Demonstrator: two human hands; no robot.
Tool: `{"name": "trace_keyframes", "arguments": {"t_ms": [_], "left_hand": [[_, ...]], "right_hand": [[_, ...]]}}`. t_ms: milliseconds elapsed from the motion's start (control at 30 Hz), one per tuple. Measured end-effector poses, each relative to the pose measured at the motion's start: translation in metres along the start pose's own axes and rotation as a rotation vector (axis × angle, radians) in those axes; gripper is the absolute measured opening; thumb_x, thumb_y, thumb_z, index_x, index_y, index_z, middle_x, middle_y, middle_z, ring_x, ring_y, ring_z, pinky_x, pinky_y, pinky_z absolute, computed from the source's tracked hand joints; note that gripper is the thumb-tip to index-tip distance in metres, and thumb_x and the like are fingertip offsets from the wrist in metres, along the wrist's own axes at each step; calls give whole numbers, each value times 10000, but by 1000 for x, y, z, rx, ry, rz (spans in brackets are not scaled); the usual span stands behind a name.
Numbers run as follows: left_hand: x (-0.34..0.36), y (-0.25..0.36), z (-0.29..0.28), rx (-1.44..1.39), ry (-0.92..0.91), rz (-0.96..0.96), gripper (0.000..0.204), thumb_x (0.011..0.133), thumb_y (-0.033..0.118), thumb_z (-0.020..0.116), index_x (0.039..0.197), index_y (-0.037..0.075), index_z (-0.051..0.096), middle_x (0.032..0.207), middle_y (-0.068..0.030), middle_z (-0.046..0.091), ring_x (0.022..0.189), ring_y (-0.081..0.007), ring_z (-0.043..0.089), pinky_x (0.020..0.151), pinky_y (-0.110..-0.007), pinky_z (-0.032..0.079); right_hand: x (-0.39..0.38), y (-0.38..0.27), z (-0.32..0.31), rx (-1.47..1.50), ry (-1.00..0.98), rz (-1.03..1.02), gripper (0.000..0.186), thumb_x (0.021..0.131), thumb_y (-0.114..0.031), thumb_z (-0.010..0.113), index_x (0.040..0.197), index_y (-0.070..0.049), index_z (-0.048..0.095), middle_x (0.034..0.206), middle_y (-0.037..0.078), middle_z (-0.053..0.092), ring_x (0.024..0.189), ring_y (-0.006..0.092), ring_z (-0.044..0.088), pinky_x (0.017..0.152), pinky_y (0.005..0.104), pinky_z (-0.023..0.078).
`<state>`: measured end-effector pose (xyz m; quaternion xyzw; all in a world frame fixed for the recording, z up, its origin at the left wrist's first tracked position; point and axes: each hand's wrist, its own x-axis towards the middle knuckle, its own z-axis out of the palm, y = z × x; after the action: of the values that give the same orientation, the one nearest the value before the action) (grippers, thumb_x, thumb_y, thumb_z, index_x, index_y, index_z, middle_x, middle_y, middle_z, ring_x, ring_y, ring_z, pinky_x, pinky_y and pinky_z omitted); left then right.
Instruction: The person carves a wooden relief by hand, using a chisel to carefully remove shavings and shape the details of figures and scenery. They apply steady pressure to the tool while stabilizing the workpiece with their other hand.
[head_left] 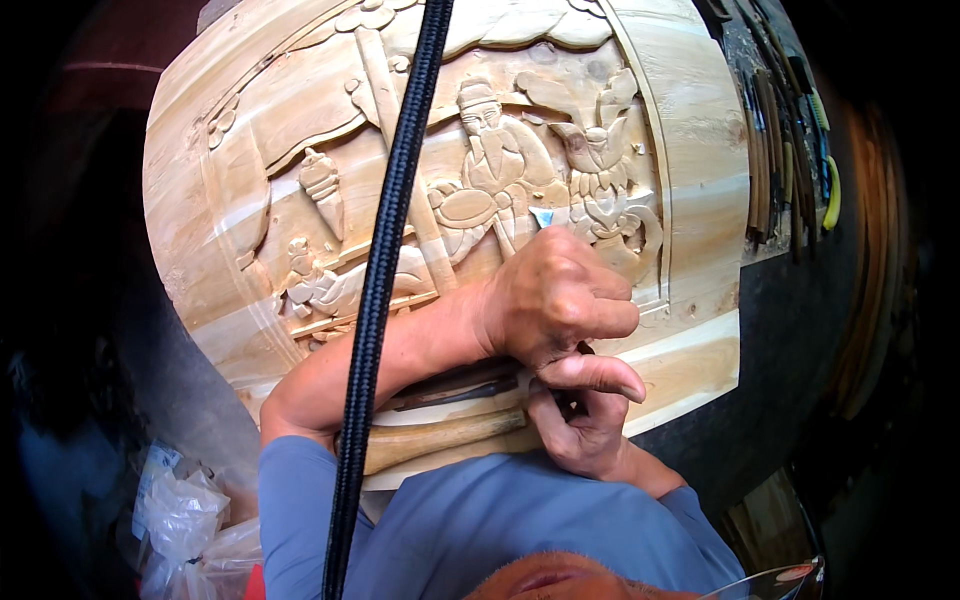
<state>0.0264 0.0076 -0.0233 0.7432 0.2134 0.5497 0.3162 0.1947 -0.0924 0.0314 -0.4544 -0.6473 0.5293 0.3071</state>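
A large pale wooden panel [690, 130] carved in relief lies before me, with a robed figure in a tall hat [500, 155] near its middle. My left hand [562, 305] is closed in a fist over the lower right of the carving, its forearm crossing from the left. Past its knuckles shows a small bluish, shiny wedge, looking like the tip of a chisel [543, 216]; the rest is hidden under the hand. Just below, my right hand [585, 430] is curled close against the left thumb. What its fingers hold is hidden.
A wooden handle [445, 440] and a dark slender tool [455, 393] lie along the panel's near edge. Several carving tools [775, 150] stand in a row at the right, beside a yellow curved thing [832, 193]. Clear plastic bags [190, 520] sit lower left. A black braided cord [385, 230] crosses the view.
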Motion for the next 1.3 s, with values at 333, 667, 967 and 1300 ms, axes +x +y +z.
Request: {"name": "trace_keyframes", "arguments": {"t_ms": [333,667,967,1300], "left_hand": [[3,4,-3,2,-20,-40,697,896,556,870,616,110,413,600,-47,438,483,-270,536,446,-429,369],[5,5,-5,13,-17,-89,686,901,535,874,592,112,430,556,-55,442,458,-277,516,444,-430,364],[6,2,-6,34,-13,-106,684,922,518,860,588,119,415,557,-51,441,469,-278,526,458,-432,372],[5,0,1,-25,4,-9,668,948,526,844,636,106,430,625,-43,369,472,-254,451,456,-426,310]], "right_hand": [[-4,-8,-1,69,3,76,269,894,100,755,1149,13,752,808,36,696,667,116,664,619,291,527],[2,5,4,-50,1,-110,295,867,123,756,1143,22,733,925,90,712,748,177,694,664,332,542],[6,18,3,-48,11,-89,291,849,131,758,1112,8,731,855,44,648,674,156,614,607,321,483],[4,-8,-11,-48,-42,19,267,880,108,746,1127,8,748,829,55,710,678,154,673,629,308,528]]}}
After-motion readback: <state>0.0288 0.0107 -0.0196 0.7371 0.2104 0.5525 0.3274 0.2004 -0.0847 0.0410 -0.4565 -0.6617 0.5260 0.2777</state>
